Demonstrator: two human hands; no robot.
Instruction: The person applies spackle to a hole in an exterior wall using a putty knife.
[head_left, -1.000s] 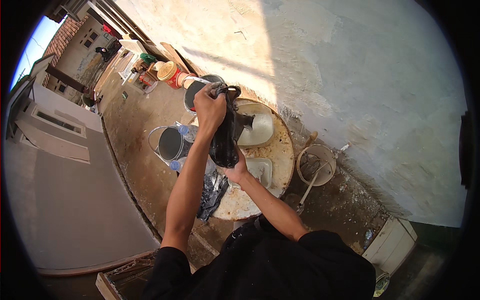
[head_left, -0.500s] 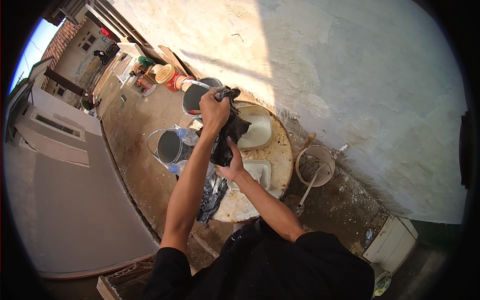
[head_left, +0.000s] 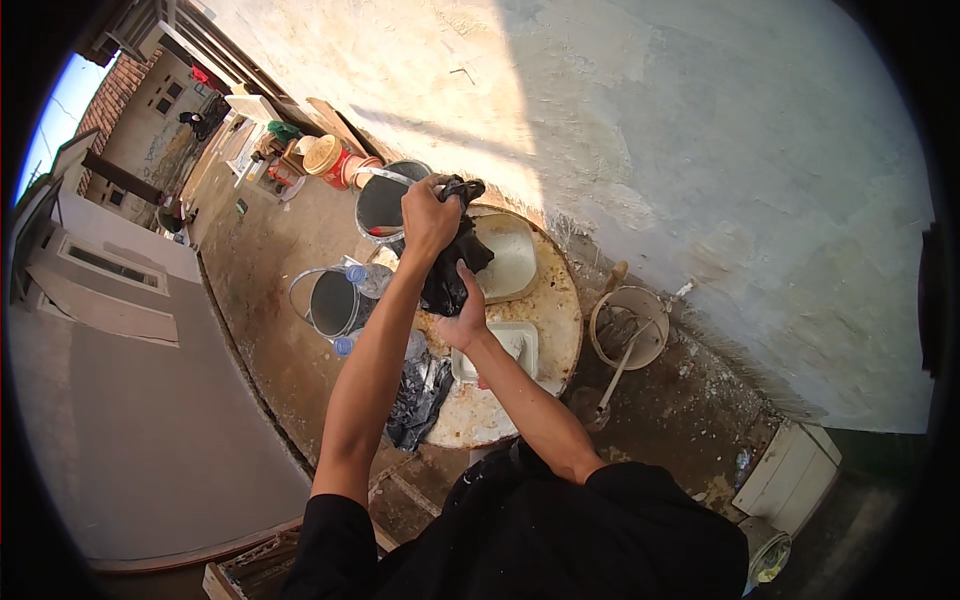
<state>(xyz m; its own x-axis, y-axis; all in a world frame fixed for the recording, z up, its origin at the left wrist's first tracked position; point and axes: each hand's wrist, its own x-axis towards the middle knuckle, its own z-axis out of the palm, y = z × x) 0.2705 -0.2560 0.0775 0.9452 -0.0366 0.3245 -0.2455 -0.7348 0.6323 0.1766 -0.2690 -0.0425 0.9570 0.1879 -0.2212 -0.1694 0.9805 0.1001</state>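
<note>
A crumpled black plastic bag (head_left: 468, 252) is stretched between my two hands above a round, stained table (head_left: 470, 420). My left hand (head_left: 430, 220) grips the bag's upper end in closed fingers. Lower down, my right hand (head_left: 466, 318) holds the bag's bottom part, with the thumb lying along it. Behind the bag, on the tabletop, sits a whitish rectangular tub (head_left: 515, 262). Beside my right wrist lies a smaller white tray (head_left: 522, 345), partly covered by the forearm. Another crumpled black plastic bag (head_left: 422, 392) rests at the table's near left edge.
Left of the table are clear plastic bottles (head_left: 372, 280), a grey bucket (head_left: 334, 302) and a larger bucket (head_left: 385, 205). A messy pail (head_left: 628, 335) with a long-handled tool stands at right, near the plastered wall (head_left: 700, 180). Farther back are lidded tubs (head_left: 325, 155).
The view has shifted slightly. Both hands keep hold of the black plastic bag, its lower end drawn up a little around the right hand.
</note>
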